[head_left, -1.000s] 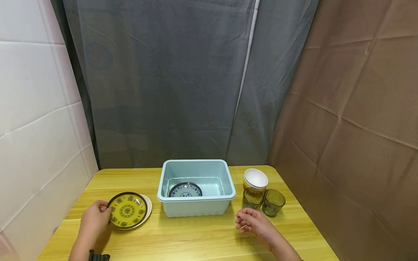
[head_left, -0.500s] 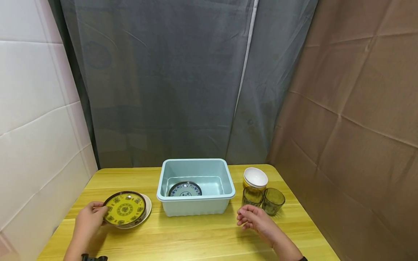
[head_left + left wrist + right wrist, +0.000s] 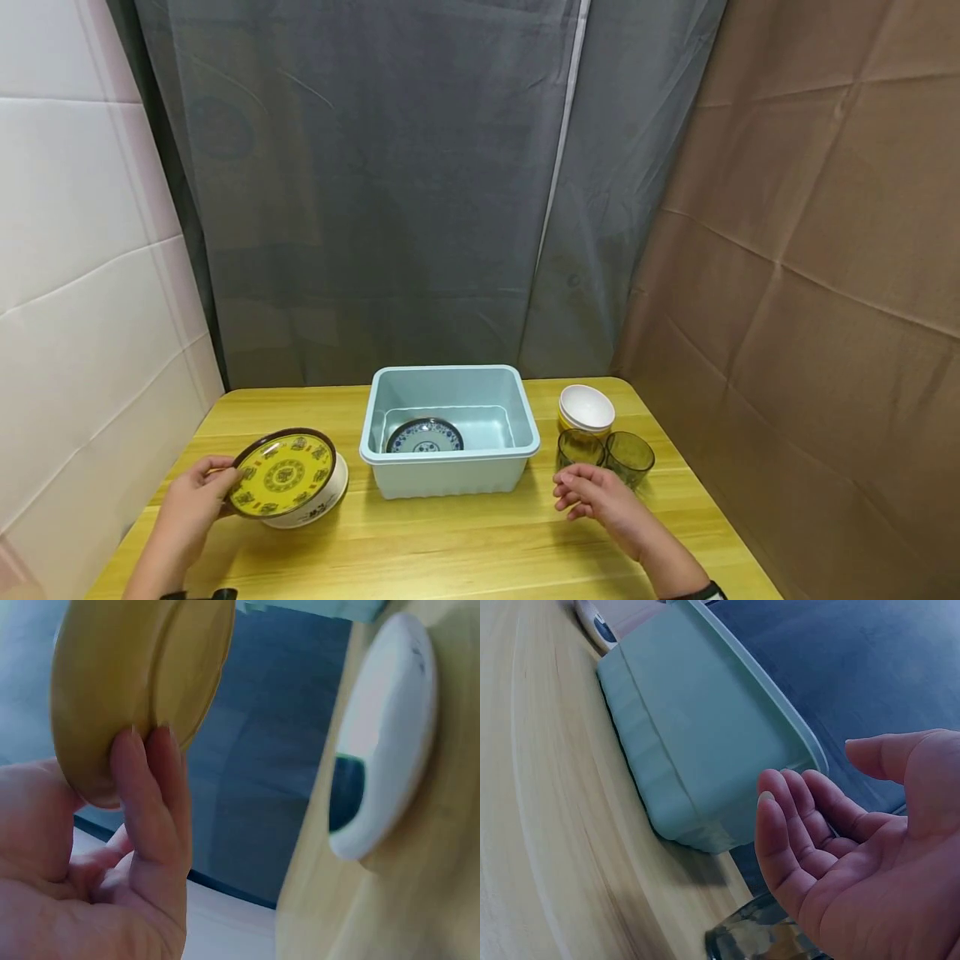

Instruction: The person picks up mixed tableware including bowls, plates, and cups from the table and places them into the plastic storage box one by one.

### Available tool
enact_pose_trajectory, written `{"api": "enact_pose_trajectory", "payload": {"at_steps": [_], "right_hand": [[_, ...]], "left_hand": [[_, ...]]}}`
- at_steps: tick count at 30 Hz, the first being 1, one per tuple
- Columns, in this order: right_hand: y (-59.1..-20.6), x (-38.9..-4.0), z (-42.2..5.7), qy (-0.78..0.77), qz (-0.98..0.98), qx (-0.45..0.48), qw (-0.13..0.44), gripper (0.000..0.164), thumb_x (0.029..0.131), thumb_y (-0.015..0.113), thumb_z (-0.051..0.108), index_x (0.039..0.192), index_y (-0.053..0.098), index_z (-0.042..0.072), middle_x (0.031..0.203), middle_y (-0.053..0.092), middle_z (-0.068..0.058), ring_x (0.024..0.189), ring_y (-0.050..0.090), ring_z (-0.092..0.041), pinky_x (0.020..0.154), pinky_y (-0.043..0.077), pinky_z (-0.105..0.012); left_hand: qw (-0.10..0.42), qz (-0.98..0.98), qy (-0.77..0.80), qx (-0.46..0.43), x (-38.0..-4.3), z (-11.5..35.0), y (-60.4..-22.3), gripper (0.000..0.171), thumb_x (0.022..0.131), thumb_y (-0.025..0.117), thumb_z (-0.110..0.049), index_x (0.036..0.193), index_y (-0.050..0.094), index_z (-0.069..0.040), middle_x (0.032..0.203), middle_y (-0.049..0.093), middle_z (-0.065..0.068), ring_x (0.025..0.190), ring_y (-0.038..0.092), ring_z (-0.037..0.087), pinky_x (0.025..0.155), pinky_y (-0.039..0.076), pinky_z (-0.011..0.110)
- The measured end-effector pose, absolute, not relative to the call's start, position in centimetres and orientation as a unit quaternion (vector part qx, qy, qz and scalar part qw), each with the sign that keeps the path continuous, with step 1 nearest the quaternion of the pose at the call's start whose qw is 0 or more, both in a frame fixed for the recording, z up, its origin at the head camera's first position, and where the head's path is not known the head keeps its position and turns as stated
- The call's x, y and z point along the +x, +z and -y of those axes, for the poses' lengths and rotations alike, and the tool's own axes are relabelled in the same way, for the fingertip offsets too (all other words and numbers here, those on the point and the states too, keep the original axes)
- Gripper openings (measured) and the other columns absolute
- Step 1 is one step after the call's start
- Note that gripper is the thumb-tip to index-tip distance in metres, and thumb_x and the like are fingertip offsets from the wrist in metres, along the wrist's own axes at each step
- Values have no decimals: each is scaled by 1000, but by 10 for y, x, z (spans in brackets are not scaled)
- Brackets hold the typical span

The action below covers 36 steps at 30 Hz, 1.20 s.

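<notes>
My left hand (image 3: 187,504) pinches the left rim of a yellow plate (image 3: 283,475) with a dark edge and a printed pattern. The plate is tilted and held above a white dish (image 3: 322,502) on the table. In the left wrist view the plate's plain underside (image 3: 127,682) shows, with fingertips pressed to it, and the white dish (image 3: 390,735) is apart from it. My right hand (image 3: 603,507) hovers, fingers loosely curled around nothing, in front of two dark glasses (image 3: 630,460). A patterned blue-and-white plate (image 3: 425,436) lies inside the light blue basin (image 3: 450,479).
Behind the glasses stand stacked bowls (image 3: 587,408), the top one white inside. The basin sits mid-table, between the hands. A grey curtain (image 3: 375,208) hangs behind the wooden table (image 3: 420,550), with cloth walls at both sides.
My left hand has raised the yellow plate off the white dish and tilted it, drawing it slightly left. The right hand has shifted slightly right, toward the glasses.
</notes>
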State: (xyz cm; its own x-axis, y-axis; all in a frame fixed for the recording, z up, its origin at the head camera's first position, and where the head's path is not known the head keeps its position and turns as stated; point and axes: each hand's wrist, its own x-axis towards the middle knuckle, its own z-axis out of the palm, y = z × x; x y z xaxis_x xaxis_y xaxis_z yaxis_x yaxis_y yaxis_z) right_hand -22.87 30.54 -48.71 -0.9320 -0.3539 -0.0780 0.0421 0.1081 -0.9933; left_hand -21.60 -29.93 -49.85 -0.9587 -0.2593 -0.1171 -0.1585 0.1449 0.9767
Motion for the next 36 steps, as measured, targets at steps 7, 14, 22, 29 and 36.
{"api": "enact_pose_trajectory", "payload": {"at_steps": [7, 14, 22, 29, 36], "right_hand": [[-481, -228, -306, -656, -732, -106, 151, 23, 117, 57, 23, 122, 69, 4, 111, 70, -6, 100, 72, -20, 88, 62, -36], [-477, -226, -299, -656, -730, -115, 155, 23, 117, 57, 23, 122, 69, 4, 113, 70, -7, 101, 72, -22, 88, 61, -37], [-474, -223, -285, -654, -729, -127, 157, 25, 116, 58, 23, 123, 68, 1, 114, 70, -9, 102, 72, -24, 88, 61, -38], [-472, -222, -271, -652, -726, -143, 165, 23, 115, 60, 21, 121, 69, 1, 111, 70, -9, 99, 72, -23, 87, 61, -38], [-472, -221, -251, -656, -716, -152, 182, 26, 115, 60, 21, 123, 66, -3, 113, 71, -10, 98, 71, -22, 84, 61, -34]], "left_hand": [[23, 756, -649, 87, -206, 290, -483, 22, 113, 60, -12, 127, 59, 5, 92, 73, 1, 79, 70, 14, 72, 63, 32], [24, 755, -653, 59, -201, 273, -474, 22, 112, 58, -7, 128, 55, 7, 91, 73, 5, 76, 70, 14, 67, 62, 31], [17, 755, -655, 28, -197, 248, -466, 26, 112, 60, -6, 131, 54, 10, 94, 72, 7, 77, 68, 14, 66, 62, 31], [-2, 746, -666, 8, -197, 229, -463, 29, 111, 61, -5, 134, 54, 11, 96, 71, 9, 80, 68, 17, 69, 63, 33], [-18, 747, -664, 1, -199, 206, -464, 29, 108, 63, -5, 132, 57, 10, 96, 70, 12, 77, 67, 20, 67, 62, 33]]}}
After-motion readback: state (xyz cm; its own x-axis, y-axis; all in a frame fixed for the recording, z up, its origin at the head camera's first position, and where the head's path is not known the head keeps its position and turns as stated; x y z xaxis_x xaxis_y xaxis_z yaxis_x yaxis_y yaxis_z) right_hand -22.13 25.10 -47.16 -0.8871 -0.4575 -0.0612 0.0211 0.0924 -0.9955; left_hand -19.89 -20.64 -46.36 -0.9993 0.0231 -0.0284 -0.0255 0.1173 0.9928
